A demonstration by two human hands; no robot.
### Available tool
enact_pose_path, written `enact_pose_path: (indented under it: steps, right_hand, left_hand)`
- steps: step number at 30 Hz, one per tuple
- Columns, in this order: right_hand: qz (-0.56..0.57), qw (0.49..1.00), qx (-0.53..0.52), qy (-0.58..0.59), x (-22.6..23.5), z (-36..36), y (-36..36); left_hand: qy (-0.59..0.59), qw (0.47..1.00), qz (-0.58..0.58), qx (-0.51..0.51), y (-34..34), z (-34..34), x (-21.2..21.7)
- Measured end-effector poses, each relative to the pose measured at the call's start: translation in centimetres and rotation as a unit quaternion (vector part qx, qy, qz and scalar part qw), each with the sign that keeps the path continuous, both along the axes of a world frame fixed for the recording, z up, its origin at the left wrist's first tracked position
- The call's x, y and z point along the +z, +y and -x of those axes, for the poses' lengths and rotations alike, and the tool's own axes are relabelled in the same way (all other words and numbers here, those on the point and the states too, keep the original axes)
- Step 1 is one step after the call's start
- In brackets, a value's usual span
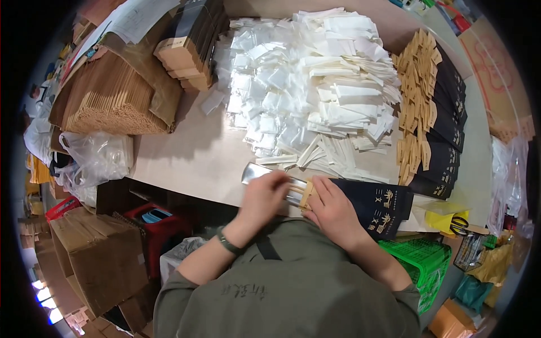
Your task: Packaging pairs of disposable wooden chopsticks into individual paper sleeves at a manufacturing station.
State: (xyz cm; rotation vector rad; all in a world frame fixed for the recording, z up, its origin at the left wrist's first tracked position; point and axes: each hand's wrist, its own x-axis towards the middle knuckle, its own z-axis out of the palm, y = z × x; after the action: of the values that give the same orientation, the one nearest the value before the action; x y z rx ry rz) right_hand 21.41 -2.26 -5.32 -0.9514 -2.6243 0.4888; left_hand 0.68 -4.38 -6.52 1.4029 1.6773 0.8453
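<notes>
My right hand (pixel 332 207) is closed on the tan open end of a dark paper sleeve (pixel 363 198) with gold print, near the table's front edge. Pale sticks and a shiny, clear-wrapped piece (pixel 257 170) stick out of that end to the left. Over these lies my left hand (pixel 264 194), its fingers curled down on the wrapped piece and slightly blurred. What exactly is inside the wrap, I cannot make out. Just beyond my hands are loose white paper-wrapped strips (pixel 329 155).
Clear packets (pixel 265 84) and white paper packets (pixel 352 67) cover the table's middle. Dark sleeves with tan ends (pixel 437 132) line the right, more (pixel 191 42) stand back left by a carton of brown sheets (pixel 110 93). Scissors (pixel 459 225) and a green basket (pixel 420 262) are right.
</notes>
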Motion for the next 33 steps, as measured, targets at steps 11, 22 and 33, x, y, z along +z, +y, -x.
enact_pose_path:
  steps: [11, 22, 33]
  right_hand:
    - [-0.118, 0.987, 0.103, 0.036, 2.9, 2.1, 2.0]
    - [0.049, 0.995, 0.018, -0.083, 5.2, -6.6, 5.5]
    - [0.150, 0.973, -0.137, -0.108, 2.6, -0.9, 2.5]
  left_hand:
    - [0.283, 0.912, -0.227, -0.192, -0.2, 3.7, -0.2]
    - [-0.147, 0.961, 0.067, -0.225, -2.2, 1.2, 3.1]
    - [0.116, 0.990, 0.081, 0.001, -1.5, 2.4, 1.4]
